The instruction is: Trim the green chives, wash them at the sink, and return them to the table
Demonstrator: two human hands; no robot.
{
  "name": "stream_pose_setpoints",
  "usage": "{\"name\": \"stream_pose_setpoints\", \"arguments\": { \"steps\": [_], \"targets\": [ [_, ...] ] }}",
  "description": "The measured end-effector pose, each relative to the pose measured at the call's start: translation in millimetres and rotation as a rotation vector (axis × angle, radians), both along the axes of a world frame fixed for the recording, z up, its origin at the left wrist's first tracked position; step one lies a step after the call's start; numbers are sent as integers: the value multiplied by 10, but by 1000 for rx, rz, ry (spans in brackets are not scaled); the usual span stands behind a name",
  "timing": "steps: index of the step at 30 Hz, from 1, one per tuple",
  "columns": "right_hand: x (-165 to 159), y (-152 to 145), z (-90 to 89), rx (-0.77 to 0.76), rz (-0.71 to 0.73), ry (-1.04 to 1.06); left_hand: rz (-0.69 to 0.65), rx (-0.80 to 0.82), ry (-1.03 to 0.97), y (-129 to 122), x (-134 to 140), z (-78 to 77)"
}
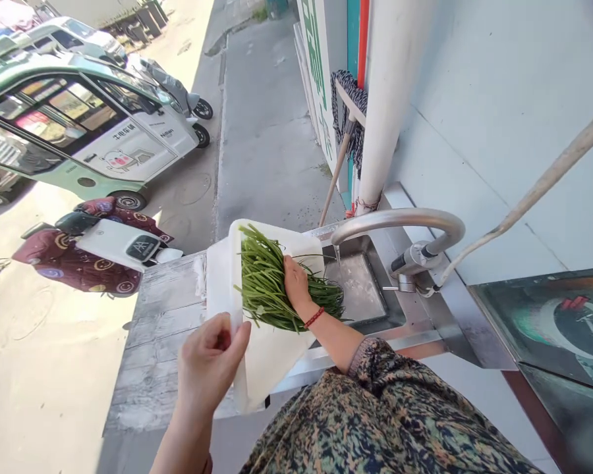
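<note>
My left hand [211,359] is closed on the near left rim of a white plastic tray [271,368], thumb on top. The tray leans over the edge of a steel sink [358,286]. A thick bunch of green garlic chives [261,280] lies across it, with the dark thin tips hanging over the basin. On top of the bunch, my right hand [298,283] grips the stalks, though its fingertips are partly hidden among them. Water runs from a curved metal faucet [400,217] into the sink just beyond the tips.
Left of the sink is a worn wooden board [163,336]. A covered scooter [113,250] and a green-white three-wheeler [89,131] stand beyond it. A white pipe [390,99] rises behind the sink beside a mop [348,112]. A hose [528,197] runs to the faucet.
</note>
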State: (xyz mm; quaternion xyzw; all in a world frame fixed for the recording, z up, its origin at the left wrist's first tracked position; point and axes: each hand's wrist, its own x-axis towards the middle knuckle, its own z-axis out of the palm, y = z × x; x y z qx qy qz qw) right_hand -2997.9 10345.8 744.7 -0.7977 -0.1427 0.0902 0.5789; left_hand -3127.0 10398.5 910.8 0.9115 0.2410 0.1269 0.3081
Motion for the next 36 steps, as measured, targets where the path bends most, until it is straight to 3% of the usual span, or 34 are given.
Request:
{"name": "stream_pose_setpoints", "arguments": {
  "steps": [3, 6, 10, 14, 17, 21, 25, 29, 32, 34, 36],
  "targets": [
    [117, -133, -115, -106, 48, -79, 191, -443, -49, 187, -95, -331],
    [203, -276, -181, -230, 92, -152, 300, -776, -103, 186, -204, -607],
    [148, -467, -270, -298, 144, -171, 338, -982, -94, 101, -417, -880],
    [-133, -686, -527, -367, 187, -120, 343, -1078, -52, 83, -599, -1198],
    [-334, -831, -799, -408, 241, -83, 332, -1061, -14, 129, -577, -1478],
    [-390, -975, -1086, -499, 286, -57, 215, -980, 82, 203, -348, -1867],
    [-340, -1117, -1244, -589, 321, -49, 202, -931, 142, 283, -137, -2239],
    [-352, -1233, -1329, -589, 267, -54, 196, -843, 247, 451, -127, -2520],
    [-368, -1303, -1362, -539, 268, -76, 198, -537, 362, 526, -178, -2632],
    [-372, -1356, -1373, -499, 291, -80, 128, -276, 451, 511, -203, -2647],
    [-372, -1408, -1380, -470, 301, -64, 27, -135, 509, 462, -209, -2624]
  ]
}}
